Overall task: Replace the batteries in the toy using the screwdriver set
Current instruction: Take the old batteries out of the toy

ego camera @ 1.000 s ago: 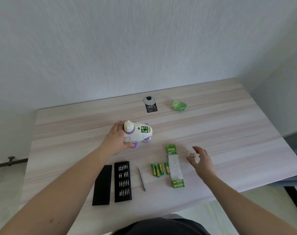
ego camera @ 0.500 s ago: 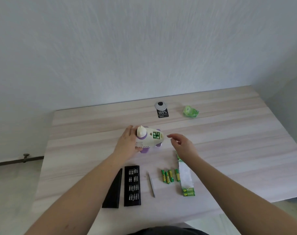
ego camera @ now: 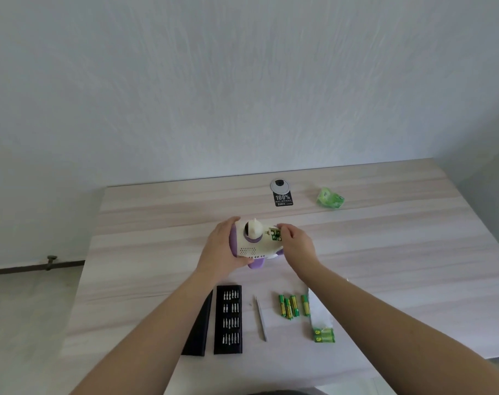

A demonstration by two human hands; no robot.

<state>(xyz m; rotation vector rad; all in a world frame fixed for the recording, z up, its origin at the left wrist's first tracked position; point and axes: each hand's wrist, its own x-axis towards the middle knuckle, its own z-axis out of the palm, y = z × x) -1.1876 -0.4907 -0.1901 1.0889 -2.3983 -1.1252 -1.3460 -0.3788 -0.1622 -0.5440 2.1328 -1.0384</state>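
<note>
The white and purple toy (ego camera: 257, 248) stands on the table (ego camera: 399, 252), with green batteries showing in its open compartment (ego camera: 276, 235). My left hand (ego camera: 222, 252) grips the toy's left side. My right hand (ego camera: 296, 243) curls over the compartment's right edge, fingertips on the toy; anything small under those fingers is hidden. Nearer to me lie the black bit tray (ego camera: 228, 320), its black lid (ego camera: 198, 329) and a thin silver screwdriver handle (ego camera: 261, 319). Several loose green batteries (ego camera: 291, 306) lie beside a partly opened battery pack (ego camera: 322, 329).
A crumpled green wrapper (ego camera: 329, 198) lies at the back right. A round grey cable grommet (ego camera: 279, 185) and a black label (ego camera: 283, 199) sit near the far edge by the wall. The table's near edge is just below the bit tray.
My right hand left the spot beside the battery pack and moved up to the toy's battery compartment. My left hand kept hold of the toy, which has turned slightly.
</note>
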